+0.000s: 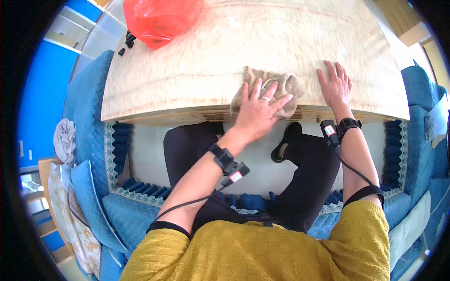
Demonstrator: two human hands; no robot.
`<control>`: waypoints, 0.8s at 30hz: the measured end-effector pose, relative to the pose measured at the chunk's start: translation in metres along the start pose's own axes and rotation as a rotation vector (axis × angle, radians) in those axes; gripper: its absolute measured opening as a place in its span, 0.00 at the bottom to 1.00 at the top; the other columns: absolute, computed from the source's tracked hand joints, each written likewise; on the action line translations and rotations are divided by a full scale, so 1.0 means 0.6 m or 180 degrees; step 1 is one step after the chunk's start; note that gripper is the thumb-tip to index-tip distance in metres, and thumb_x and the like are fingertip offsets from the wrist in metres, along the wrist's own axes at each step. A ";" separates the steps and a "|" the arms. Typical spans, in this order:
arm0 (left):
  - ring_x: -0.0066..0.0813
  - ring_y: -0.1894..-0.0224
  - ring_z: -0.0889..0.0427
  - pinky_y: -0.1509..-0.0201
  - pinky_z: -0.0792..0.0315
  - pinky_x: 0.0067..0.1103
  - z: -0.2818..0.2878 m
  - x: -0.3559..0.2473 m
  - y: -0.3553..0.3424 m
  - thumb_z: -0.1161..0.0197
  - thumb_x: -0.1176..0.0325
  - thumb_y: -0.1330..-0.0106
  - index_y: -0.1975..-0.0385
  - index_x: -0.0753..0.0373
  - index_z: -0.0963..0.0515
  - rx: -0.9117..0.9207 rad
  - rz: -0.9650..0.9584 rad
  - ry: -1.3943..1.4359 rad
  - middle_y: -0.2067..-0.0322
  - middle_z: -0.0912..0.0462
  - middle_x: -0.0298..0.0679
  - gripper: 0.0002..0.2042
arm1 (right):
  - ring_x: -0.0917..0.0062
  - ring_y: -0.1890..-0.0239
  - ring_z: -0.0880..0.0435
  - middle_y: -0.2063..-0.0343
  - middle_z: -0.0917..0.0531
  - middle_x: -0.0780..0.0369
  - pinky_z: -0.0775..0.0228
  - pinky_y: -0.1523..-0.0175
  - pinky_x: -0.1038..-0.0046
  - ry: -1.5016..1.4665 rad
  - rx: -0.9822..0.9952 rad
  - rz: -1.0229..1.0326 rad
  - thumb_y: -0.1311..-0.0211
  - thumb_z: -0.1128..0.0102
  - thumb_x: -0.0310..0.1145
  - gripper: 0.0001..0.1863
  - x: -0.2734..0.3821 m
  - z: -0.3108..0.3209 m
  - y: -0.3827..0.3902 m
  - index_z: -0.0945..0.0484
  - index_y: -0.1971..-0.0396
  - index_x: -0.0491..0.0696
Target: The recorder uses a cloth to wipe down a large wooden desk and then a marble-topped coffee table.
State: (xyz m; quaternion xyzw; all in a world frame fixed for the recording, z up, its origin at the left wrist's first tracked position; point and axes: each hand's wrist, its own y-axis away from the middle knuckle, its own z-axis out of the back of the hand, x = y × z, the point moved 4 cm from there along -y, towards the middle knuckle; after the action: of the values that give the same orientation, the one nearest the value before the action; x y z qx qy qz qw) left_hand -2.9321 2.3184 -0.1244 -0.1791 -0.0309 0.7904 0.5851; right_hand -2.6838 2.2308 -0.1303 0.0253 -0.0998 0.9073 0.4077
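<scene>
A crumpled beige-brown cloth point(294, 88) lies at the near edge of the pale marble-patterned table point(225, 56), part of it hanging over the rim. On top of it rests my left hand point(260, 112), fingers spread and stretched out, a ring on one finger. The palm side of that hand is hidden. To the right, my right hand point(336, 86) lies flat on the tabletop near the same edge, its fingers extended and nothing in them. The cloth and my right hand are apart.
A red plastic bag point(161, 21) stands at the far left of the table. Small black objects point(129, 40) lie beside it at the left edge. Blue quilted sofas point(86, 100) flank the table, with a blue cushion point(96, 201) at the left. My legs are under the table's near side.
</scene>
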 end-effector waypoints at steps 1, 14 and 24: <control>0.52 0.32 0.43 0.32 0.52 0.53 0.007 0.014 0.004 0.36 0.61 0.43 0.36 0.34 0.36 0.0053 -0.0059 -0.0008 0.34 0.38 0.40 0.32 | 0.65 0.29 0.48 0.32 0.41 0.57 0.61 0.28 0.56 -0.0022 -0.0001 -0.0024 0.35 0.57 0.59 0.29 0.000 0.002 0.002 0.35 0.37 0.65; 0.22 0.57 0.23 0.51 0.30 0.20 0.184 0.223 0.023 0.45 0.57 0.29 0.48 0.68 0.27 -0.1516 0.1902 0.3608 0.55 0.20 0.41 0.20 | 0.67 0.29 0.48 0.32 0.41 0.59 0.61 0.28 0.57 0.0053 0.0042 -0.0136 0.35 0.57 0.60 0.29 -0.014 0.002 -0.002 0.36 0.36 0.66; 0.51 0.33 0.39 0.35 0.44 0.51 0.134 0.433 0.174 0.50 0.50 0.31 0.35 0.47 0.38 -0.0539 0.2573 -0.1418 0.35 0.37 0.51 0.25 | 0.67 0.29 0.48 0.32 0.41 0.59 0.60 0.28 0.58 0.0072 0.0011 -0.0088 0.36 0.56 0.60 0.29 -0.006 0.005 -0.009 0.36 0.36 0.66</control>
State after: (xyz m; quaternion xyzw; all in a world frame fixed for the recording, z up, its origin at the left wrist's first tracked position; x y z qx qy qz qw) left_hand -3.1183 2.5421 -0.1403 -0.0498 -0.1478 0.9688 0.1928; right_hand -2.6777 2.2311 -0.1268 0.0171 -0.0932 0.9020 0.4212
